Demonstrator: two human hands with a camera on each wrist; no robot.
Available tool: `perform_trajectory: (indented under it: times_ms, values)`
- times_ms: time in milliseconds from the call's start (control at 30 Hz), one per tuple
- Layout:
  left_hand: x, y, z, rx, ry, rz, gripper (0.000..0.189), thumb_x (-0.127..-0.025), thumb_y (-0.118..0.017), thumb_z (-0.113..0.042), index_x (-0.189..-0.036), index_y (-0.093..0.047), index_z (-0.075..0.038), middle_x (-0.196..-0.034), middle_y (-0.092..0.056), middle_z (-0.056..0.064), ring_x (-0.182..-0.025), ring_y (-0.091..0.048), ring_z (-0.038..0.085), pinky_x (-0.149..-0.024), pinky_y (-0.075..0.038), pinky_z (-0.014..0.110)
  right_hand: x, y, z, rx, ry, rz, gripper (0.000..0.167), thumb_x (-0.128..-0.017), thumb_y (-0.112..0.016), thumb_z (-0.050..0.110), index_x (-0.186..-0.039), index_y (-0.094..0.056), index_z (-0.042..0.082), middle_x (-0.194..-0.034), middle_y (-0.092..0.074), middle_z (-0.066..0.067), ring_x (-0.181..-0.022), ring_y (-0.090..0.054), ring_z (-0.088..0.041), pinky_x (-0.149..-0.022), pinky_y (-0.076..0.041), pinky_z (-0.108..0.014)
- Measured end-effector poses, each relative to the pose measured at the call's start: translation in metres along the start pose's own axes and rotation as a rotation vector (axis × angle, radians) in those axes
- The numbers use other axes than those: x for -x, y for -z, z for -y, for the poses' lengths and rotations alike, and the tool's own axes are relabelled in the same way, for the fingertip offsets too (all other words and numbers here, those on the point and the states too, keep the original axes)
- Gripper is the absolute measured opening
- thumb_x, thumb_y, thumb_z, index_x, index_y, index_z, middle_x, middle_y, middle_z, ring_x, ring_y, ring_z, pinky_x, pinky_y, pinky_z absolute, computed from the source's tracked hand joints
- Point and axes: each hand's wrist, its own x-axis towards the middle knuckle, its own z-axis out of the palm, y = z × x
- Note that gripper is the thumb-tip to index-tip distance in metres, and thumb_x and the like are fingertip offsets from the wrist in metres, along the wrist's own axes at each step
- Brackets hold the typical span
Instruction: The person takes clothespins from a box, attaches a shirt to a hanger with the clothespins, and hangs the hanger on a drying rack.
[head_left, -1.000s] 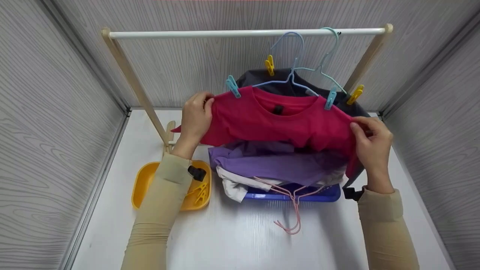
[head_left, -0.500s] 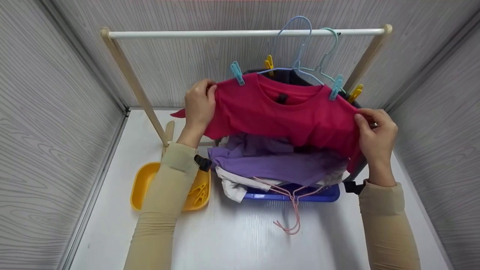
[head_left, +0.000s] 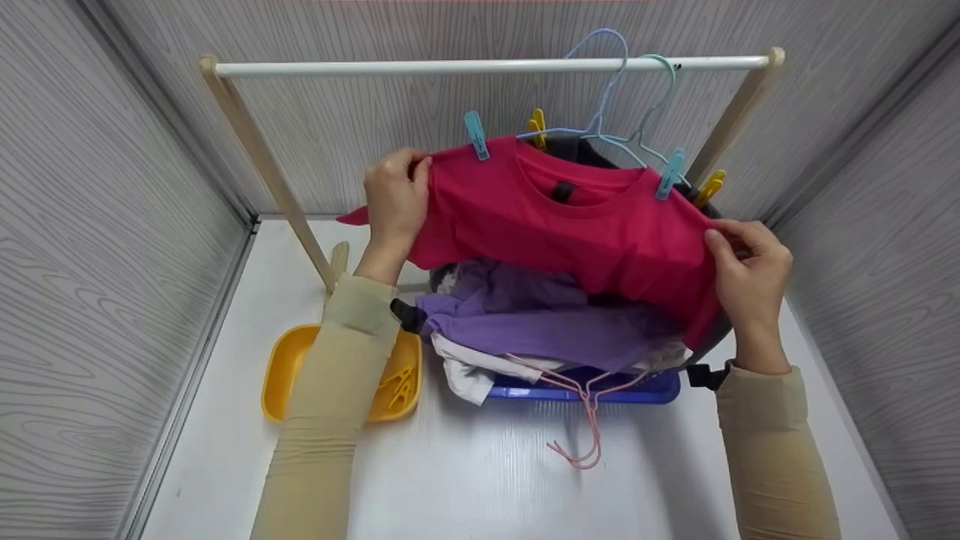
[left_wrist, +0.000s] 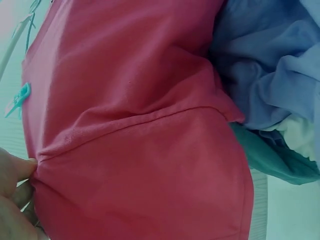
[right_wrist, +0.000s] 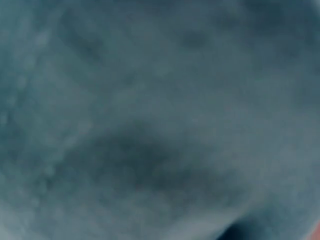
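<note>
A red T-shirt (head_left: 480,202) is stretched between both hands in the head view. My left hand (head_left: 397,199) pinches its left shoulder, where the sleeve seam meets the fingertips in the left wrist view. The right hand (head_left: 754,277) pinches the other shoulder. Inside the shirt is a blue wire hanger (head_left: 600,120), its hook overlapping the white rail (head_left: 420,68). Light-blue clothespins (head_left: 475,135) clip the shirt to the hanger's two arms. Behind it, a dark garment (head_left: 577,150) hangs on a green hanger (head_left: 651,112) with yellow clothespins (head_left: 709,187). Blurred grey cloth fills the right wrist view.
Below the shirt, a blue basket (head_left: 517,393) holds purple cloth (head_left: 517,322) and white cloth (head_left: 469,371). Pink hangers (head_left: 592,420) stick out over its front edge. An orange bin (head_left: 281,360) with yellow clothespins (head_left: 401,386) stands left, partly under the left forearm. Wooden rack posts (head_left: 262,165) flank the rail.
Both hands have raised the red T-shirt. The blue hanger's hook has gone from below the rail's top edge to above it, with its tip now behind the rail.
</note>
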Motion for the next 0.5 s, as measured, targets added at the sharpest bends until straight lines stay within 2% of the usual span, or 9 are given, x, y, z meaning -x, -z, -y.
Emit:
perform_trajectory:
  times_ms: [100,200,367,500]
  values:
    - [0.002,-0.002,0.003,-0.004,0.028,0.035,0.015,-0.094,-0.064,-0.008,-0.091,-0.074,0.002,-0.089,-0.072,0.014,-0.083,-0.067,0.025,-0.076,-0.051,0.038,0.002,0.000,-0.002,-0.018,0.005,0.016,0.009,-0.088,-0.070,-0.001,-0.095,-0.076,-0.003,-0.082,-0.068,-0.004,-0.067,-0.054,-0.006,-0.061,-0.041,-0.018]
    - [0.004,-0.003,0.006,-0.006,0.072,0.111,0.016,-0.095,-0.063,-0.008,-0.095,-0.074,0.003,-0.093,-0.072,0.014,-0.086,-0.067,0.025,-0.078,-0.051,0.038,0.004,0.001,-0.004,-0.015,0.009,0.030,0.010,-0.088,-0.071,0.002,-0.095,-0.077,0.000,-0.084,-0.068,-0.006,-0.068,-0.055,-0.006,-0.062,-0.042,-0.019]
    - [0.007,-0.003,0.009,-0.042,0.163,0.296,0.022,-0.096,-0.061,-0.011,-0.111,-0.071,0.002,-0.107,-0.071,0.015,-0.094,-0.068,0.023,-0.084,-0.052,0.038,0.006,0.002,-0.008,0.051,-0.001,0.032,0.010,-0.088,-0.072,0.005,-0.095,-0.078,0.002,-0.079,-0.064,0.004,-0.068,-0.054,-0.005,-0.064,-0.041,-0.018]
    - [0.011,-0.003,0.012,-0.090,0.194,0.386,0.028,-0.094,-0.061,-0.013,-0.119,-0.069,-0.002,-0.115,-0.069,0.011,-0.095,-0.068,0.022,-0.083,-0.052,0.041,0.006,0.003,-0.011,0.139,-0.031,0.025,0.011,-0.087,-0.074,0.010,-0.094,-0.079,0.004,-0.074,-0.060,0.012,-0.066,-0.051,-0.004,-0.062,-0.038,-0.017]
